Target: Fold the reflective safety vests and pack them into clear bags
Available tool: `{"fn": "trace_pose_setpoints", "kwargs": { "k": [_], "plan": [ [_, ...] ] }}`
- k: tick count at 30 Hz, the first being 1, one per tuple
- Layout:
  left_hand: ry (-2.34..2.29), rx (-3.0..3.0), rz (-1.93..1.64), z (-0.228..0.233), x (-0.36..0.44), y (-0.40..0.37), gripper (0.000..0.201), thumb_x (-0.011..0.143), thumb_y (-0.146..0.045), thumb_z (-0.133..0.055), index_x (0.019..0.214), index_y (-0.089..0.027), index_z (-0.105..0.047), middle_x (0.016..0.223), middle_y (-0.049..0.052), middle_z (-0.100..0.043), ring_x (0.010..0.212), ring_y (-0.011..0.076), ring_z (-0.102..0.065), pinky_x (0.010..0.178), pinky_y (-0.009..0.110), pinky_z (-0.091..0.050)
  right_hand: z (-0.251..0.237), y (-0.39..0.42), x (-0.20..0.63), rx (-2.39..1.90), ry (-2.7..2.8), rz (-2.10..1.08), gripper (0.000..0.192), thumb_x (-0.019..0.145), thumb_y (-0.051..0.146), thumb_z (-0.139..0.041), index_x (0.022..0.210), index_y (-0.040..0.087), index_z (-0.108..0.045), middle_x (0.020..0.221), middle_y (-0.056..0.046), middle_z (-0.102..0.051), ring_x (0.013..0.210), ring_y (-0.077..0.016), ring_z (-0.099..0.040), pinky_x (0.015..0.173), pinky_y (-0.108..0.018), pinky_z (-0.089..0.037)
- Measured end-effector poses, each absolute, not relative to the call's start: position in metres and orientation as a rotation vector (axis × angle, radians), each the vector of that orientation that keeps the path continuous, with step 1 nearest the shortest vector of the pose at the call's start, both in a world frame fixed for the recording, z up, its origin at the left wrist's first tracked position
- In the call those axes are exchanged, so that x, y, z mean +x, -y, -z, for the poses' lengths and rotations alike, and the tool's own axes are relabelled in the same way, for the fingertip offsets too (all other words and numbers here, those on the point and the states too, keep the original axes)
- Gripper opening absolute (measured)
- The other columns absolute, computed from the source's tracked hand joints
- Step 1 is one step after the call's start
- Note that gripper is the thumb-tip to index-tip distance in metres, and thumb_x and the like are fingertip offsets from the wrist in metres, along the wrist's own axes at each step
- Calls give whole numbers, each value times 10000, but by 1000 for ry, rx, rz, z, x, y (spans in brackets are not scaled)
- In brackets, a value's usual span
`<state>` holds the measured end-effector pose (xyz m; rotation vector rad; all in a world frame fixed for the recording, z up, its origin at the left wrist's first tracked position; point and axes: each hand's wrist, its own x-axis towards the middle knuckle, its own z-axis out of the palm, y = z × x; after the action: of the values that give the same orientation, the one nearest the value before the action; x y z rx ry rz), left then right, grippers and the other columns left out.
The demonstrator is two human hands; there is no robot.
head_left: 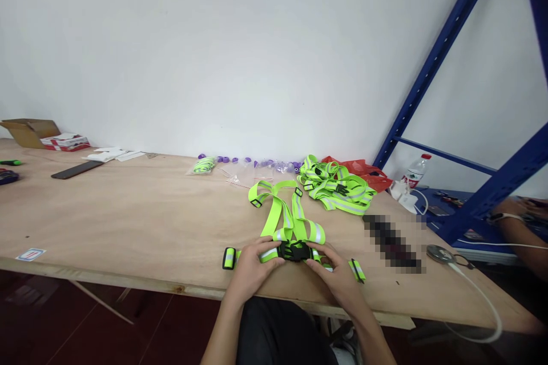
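A neon-green reflective strap harness (274, 219) with grey stripes lies on the wooden table in front of me. Its black side-release buckle (295, 251) sits between my hands, close to the table's front edge. My left hand (256, 265) pinches the buckle's left end, where the strap joins it. On the other end, my right hand (333, 269) has thumb and fingers closed. The two buckle halves meet in the middle; whether they are fully clicked together I cannot tell. Strap ends with black sliders stick out past both hands.
A pile of similar green straps (338, 185) lies at the back right beside a red plastic bag (363, 171). Behind the harness are a bagged strap (203, 165) and small purple rolls (234, 159). A blue rack (432, 57) stands right; another person's arm (520, 234) shows beyond.
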<state>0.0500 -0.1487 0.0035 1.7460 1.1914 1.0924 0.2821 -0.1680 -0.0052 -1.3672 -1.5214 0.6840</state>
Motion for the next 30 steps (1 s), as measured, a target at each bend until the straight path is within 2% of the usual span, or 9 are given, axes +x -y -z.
{"fn": "trace_pose_setpoints", "kwargs": {
  "k": [17,30],
  "plan": [
    [-1245,1832,-1119,2,54,148,354,718,-280,-835,1068,-268,-783,1172,77,-732,1118,281,-653,1008,403,-491,8,167,282,-1416,1542,-708,377,730,397,-714,1065,231,-759,1124,-87,-741,1043,-284,-671,870,-386,-542],
    [-1226,1868,-1071,1,54,148,367,687,-266,-867,1045,-246,-790,1135,75,-747,1087,281,-659,991,389,-482,3,170,277,-1418,1558,-763,363,694,337,-753,1042,235,-774,1109,-77,-750,1064,-293,-665,1002,-433,-487]
  ]
}}
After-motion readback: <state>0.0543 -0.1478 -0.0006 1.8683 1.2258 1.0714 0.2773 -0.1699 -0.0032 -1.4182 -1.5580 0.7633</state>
